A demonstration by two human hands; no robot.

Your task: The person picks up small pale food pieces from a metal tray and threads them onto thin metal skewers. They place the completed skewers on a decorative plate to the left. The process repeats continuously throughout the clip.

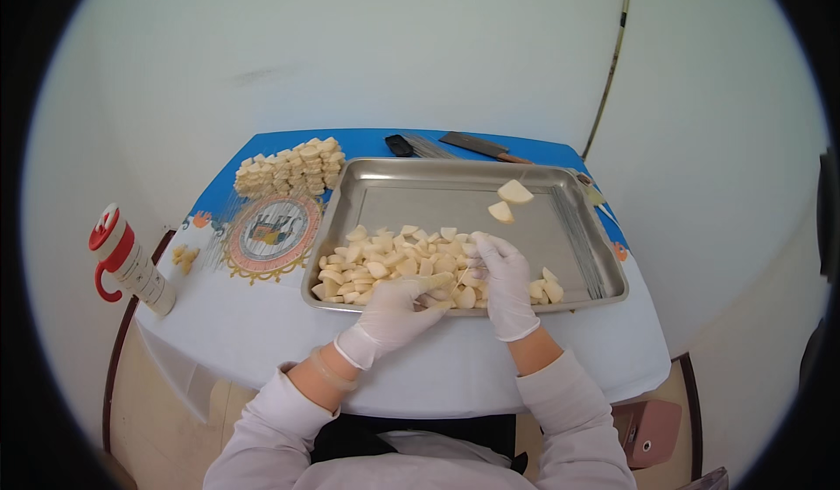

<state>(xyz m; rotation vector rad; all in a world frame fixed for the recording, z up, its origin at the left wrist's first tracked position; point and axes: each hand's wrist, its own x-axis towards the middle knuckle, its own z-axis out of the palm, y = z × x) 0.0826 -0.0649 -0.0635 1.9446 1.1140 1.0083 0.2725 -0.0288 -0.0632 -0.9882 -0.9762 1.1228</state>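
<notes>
Both my hands wear thin white gloves and work over the front of a metal tray (446, 174). A heap of pale cut vegetable pieces (374, 257) fills its front left. A thin skewer (461, 281) slants between my hands, with my right hand (504, 280) pinching near its upper end. My left hand (397, 309) lies low over the heap with thumb and forefinger apart; its grip is partly hidden. Two larger pieces (515, 192) lie apart at the tray's back right. A bundle of thin skewers (577, 240) rests along the tray's right side.
Stacked skewered pieces (292, 168) stand at the table's back left. Behind the tray lie more thin skewers (430, 147), a black object (399, 145) and a cleaver (476, 143). A red-lidded bottle (134, 263) and small yellowish bits (186, 258) are at left.
</notes>
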